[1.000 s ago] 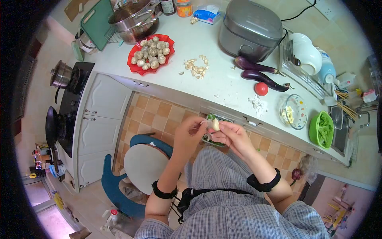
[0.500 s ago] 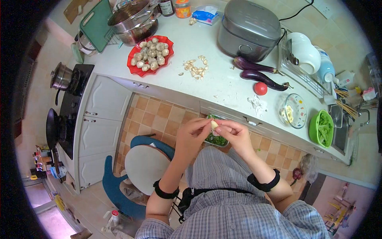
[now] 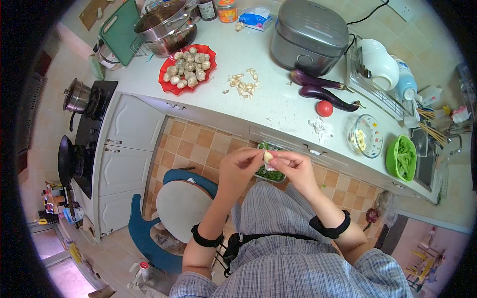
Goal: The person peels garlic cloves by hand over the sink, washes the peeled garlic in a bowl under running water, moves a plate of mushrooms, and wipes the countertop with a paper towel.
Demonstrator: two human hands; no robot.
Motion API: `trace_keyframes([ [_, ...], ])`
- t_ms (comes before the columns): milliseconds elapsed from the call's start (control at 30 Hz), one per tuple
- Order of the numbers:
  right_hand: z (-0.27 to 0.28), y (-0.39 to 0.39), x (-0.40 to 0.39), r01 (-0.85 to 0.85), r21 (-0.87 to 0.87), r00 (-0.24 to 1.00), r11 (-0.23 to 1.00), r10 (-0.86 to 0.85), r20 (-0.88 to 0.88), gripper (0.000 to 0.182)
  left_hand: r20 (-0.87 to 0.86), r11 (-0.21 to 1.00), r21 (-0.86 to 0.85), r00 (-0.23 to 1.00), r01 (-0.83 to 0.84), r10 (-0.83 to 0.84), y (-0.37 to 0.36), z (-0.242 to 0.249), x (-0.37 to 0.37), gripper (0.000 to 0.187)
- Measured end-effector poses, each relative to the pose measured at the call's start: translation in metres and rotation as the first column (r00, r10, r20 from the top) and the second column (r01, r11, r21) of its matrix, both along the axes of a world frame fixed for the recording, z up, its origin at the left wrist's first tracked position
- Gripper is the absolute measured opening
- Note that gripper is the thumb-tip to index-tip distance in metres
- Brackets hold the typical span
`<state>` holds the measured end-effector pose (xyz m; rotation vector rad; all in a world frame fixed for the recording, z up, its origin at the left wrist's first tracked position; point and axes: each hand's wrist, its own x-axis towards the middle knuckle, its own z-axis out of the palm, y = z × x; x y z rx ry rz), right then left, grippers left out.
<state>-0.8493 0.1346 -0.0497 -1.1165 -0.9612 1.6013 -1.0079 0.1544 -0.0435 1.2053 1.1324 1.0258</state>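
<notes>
A pale garlic clove (image 3: 268,157) is pinched between my two hands, out in front of the counter edge. My left hand (image 3: 240,166) grips it from one side with thumb and forefinger. From the other side, the fingertips of my right hand (image 3: 294,168) close on it, with a bit of papery skin just below. Loose garlic cloves (image 3: 243,84) lie scattered on the counter. Peeled cloves sit in a clear glass bowl (image 3: 373,151) at the right. White garlic skins (image 3: 320,130) form a small pile on the counter.
On the counter stand a red plate (image 3: 212,69) of whole garlic bulbs, a grey rice cooker (image 3: 310,39), two eggplants (image 3: 328,98), a tomato (image 3: 324,109) and a green basket (image 3: 392,168) of leafy vegetables. Below my hands is a container of greens (image 3: 271,175). A round stool (image 3: 183,211) stands left.
The clove has turned slightly between my fingertips and shows more of its pale surface. My hands stay in nearly the same place.
</notes>
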Motion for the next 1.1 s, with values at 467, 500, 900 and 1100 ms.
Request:
trace_keyframes([
  [467,0.005,-0.011,-0.001,-0.014,0.084,1.0,0.996,0.014,0.006,0.023,0.044,0.999,0.005,0.998,0.035,-0.035,-0.006,0.001,-0.002,0.012],
  [500,0.006,-0.011,-0.001,-0.014,0.074,1.0,0.997,0.012,0.026,0.023,0.035,1.0,-0.004,0.999,0.021,-0.021,-0.007,0.002,-0.002,0.011],
  [900,0.007,-0.014,-0.003,0.009,0.099,1.0,0.995,-0.011,0.018,0.022,0.071,0.999,0.01,0.997,0.031,-0.032,-0.008,0.005,-0.003,0.012],
  [1100,0.008,-0.014,-0.004,0.022,0.012,1.0,1.0,-0.022,0.022,0.022,0.081,0.998,-0.053,0.996,0.032,-0.028,-0.009,0.003,-0.004,0.012],
])
